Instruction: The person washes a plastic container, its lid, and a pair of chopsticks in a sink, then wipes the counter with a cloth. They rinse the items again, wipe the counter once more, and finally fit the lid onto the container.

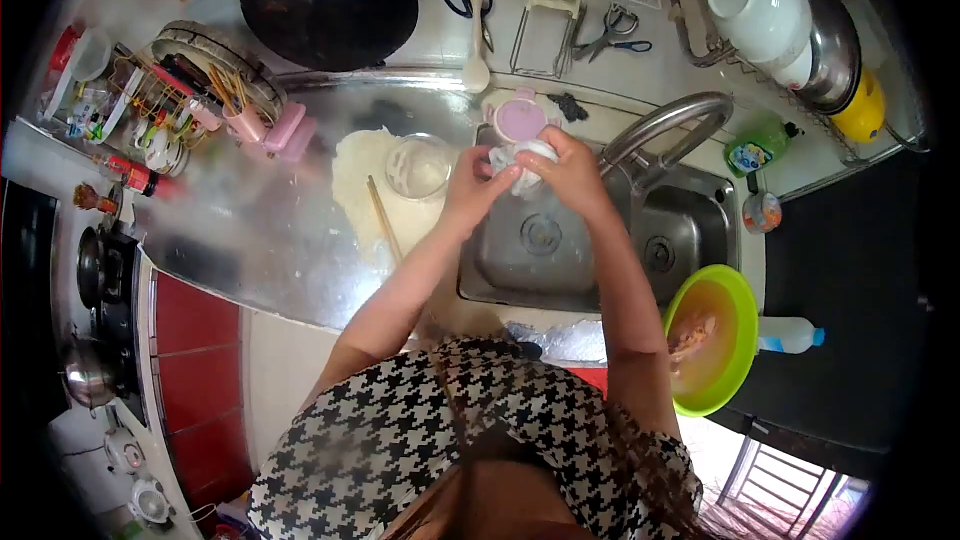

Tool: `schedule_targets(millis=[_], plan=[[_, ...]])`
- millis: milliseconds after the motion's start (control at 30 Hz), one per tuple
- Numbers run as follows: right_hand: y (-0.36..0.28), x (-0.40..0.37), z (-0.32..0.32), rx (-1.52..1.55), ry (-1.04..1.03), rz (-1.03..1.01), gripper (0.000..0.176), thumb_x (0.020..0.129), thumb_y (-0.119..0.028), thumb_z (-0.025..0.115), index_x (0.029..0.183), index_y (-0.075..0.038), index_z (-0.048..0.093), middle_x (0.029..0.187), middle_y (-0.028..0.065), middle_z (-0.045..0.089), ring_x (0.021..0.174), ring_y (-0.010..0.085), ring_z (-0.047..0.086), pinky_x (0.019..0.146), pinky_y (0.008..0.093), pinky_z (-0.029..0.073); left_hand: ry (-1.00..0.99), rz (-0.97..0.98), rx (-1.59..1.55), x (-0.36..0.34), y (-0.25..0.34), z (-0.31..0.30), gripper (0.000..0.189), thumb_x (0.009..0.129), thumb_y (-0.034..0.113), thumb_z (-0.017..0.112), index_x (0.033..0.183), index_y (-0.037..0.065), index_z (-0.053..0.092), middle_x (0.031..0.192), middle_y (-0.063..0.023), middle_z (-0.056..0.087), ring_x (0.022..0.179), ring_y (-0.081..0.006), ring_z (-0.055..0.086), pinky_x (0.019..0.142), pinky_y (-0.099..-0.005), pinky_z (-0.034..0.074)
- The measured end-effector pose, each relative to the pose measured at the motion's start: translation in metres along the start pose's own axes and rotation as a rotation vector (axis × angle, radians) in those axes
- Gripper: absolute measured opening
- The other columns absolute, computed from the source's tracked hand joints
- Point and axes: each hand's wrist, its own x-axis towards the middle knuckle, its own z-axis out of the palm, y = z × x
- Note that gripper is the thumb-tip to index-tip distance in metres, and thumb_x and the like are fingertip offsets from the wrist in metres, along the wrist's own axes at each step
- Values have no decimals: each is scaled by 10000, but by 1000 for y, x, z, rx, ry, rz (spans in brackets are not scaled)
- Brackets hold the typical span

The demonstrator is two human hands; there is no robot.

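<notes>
Above the left sink basin (530, 275), my left hand (470, 188) and my right hand (567, 176) come together on a small white crumpled thing (506, 162). Its kind is hard to make out; part of it looks thin and see-through, and a rounder white part shows by my right fingers. Both hands have their fingers closed around it. Just left of my left hand, a clear bowl (418, 168) with pale contents stands on a cream-coloured sheet (358, 175). A pair of chopsticks (383, 220) lies beside the bowl. Behind my hands is a round pink-lidded container (520, 120).
A curved faucet (670, 130) rises right of my hands, near a second basin (685, 230). A green basin (745, 340) with murky liquid sits at the right front. A dark wok (328, 5), scissors (612, 35) and a white spoon (476, 65) are at the back.
</notes>
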Motion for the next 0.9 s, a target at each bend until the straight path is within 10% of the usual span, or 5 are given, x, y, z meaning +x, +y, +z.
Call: schedule_targets(millis=[267, 333, 500, 700, 900], plan=[[-48, 9, -65, -232, -17, -122, 284, 742, -218, 662, 904, -14, 551, 863, 182, 604, 738, 300, 597, 670, 337, 447, -161, -49, -23, 36, 38, -38, 175, 795, 117, 630, 959, 71, 591, 656, 19, 499, 568, -52, 447, 496, -214, 367], [-61, 13, -72, -349, 44, -152, 267, 739, -210, 655, 880, -15, 539, 851, 200, 599, 762, 352, 588, 668, 361, 457, 72, 507, 635, 44, 65, -50, 155, 796, 128, 616, 942, 78, 601, 685, -43, 522, 588, -134, 520, 527, -289, 412], [-70, 36, -89, -753, 349, -156, 240, 751, -216, 615, 897, -53, 519, 804, 184, 607, 763, 380, 575, 655, 417, 458, 258, 671, 905, 60, 137, -72, 143, 786, 165, 612, 911, 96, 608, 752, -100, 525, 660, -260, 568, 579, -353, 439], [-71, 78, -109, 354, 300, 134, 241, 840, -181, 517, 985, 11, 491, 738, 116, 606, 518, 143, 536, 490, 263, 443, 294, 610, 943, 101, 188, -65, 144, 802, 193, 607, 869, 66, 597, 770, -87, 569, 633, -243, 587, 538, -351, 434], [-75, 121, -117, 874, 387, -6, 236, 858, -160, 498, 1035, -9, 467, 906, 123, 585, 717, 203, 574, 617, 329, 488, -140, 172, -326, 165, 202, -23, 237, 825, 115, 545, 996, -41, 493, 917, -126, 608, 741, -186, 626, 610, -285, 486]])
